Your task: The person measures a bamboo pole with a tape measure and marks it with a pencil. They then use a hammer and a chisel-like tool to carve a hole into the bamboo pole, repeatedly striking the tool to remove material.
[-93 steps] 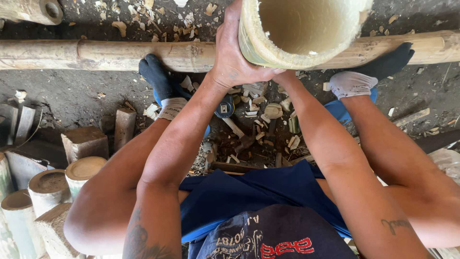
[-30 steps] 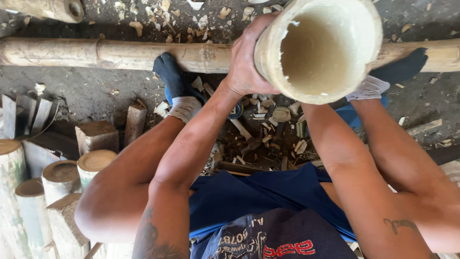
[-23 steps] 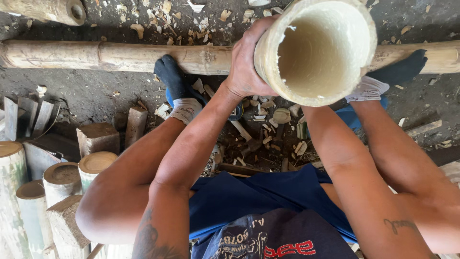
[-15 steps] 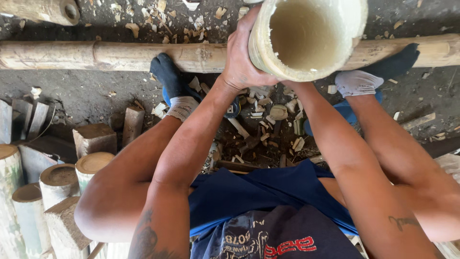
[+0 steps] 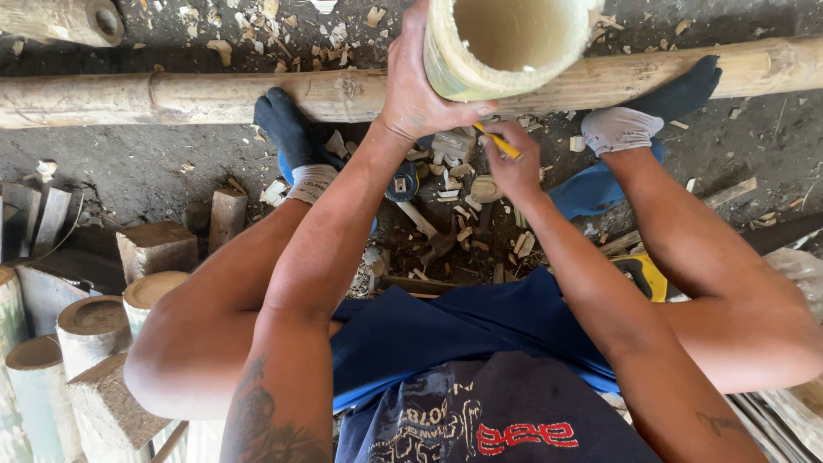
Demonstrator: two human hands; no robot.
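Bamboo offcuts (image 5: 94, 321) stacked upright near left knee. Right hand (image 5: 513, 167), grip closed on yellow pencil (image 5: 499, 142), tip touching underside of hollow bamboo tube (image 5: 506, 43). Left hand (image 5: 420, 86), grip wrapped round tube's left wall, holding it raised over chip-strewn floor (image 5: 446, 231). Beyond: long bamboo pole (image 5: 214, 94) lying under both feet. Risk, as judged: single-hand hold on smooth round wall, tube may rotate and skew the mark.

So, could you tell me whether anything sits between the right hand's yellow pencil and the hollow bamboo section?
Nothing visible does. The right hand holds the yellow pencil with its tip right at the underside of the bamboo section, which the left hand steadies.
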